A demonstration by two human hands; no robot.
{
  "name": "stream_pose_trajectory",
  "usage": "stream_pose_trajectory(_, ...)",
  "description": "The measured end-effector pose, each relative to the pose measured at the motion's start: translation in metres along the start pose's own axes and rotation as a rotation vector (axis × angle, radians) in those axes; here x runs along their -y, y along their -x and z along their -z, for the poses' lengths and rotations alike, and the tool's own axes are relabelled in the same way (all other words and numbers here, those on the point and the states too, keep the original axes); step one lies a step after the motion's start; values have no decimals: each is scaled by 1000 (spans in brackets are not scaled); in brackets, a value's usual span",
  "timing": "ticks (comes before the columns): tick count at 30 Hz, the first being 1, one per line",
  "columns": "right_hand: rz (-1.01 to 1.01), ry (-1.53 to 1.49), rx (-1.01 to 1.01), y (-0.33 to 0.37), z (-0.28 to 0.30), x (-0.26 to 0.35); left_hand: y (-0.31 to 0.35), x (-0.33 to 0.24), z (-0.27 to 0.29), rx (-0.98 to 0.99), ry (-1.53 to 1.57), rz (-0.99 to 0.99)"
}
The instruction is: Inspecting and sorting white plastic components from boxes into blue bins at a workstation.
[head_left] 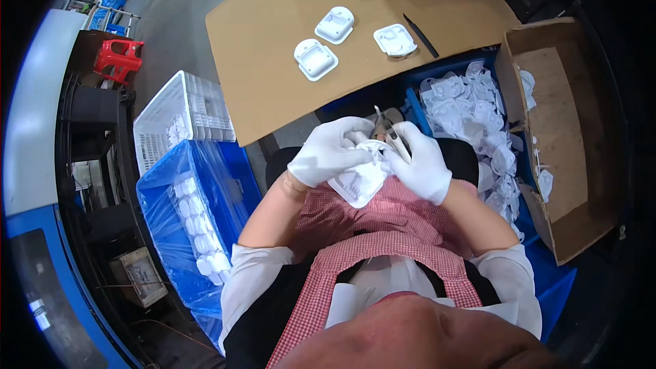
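My left hand (335, 150), in a white knit glove, is closed on a white moulded plastic part (361, 186) above my lap. The part is a shallow, rounded shell with a ribbed inside. My right hand (422, 167), also gloved in white, grips a slim knife-like tool (398, 142) with a pale handle. Its dark, narrow tip points away from me, beyond the part. My fingers hide some of the tool and the part's far end. The two hands are close together, with the right fingers at the part's edge.
Three white plastic parts and a black pen-like tool (421, 35) lie on the cardboard-topped table (273, 41). At right are a bin of white pieces (471, 106) and a cardboard box (560, 212). A white crate (205, 106) and a plastic-lined blue bin (167, 198) stand left.
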State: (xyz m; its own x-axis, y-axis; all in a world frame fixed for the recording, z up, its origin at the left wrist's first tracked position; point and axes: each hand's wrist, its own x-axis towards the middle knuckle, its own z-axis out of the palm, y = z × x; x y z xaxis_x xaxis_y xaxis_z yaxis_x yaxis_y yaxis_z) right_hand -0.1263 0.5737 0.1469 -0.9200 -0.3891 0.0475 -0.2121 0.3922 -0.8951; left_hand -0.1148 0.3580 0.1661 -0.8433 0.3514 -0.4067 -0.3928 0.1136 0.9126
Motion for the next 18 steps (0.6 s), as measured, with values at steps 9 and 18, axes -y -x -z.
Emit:
stream_pose_trajectory(9, -393, -944, -32, 57, -5, 44, 40, 23, -74, -118, 388, -672)
stream_pose_trajectory(18, 216, 263, 104, 64, 56, 87, 72, -15, -59, -125, 684, -782)
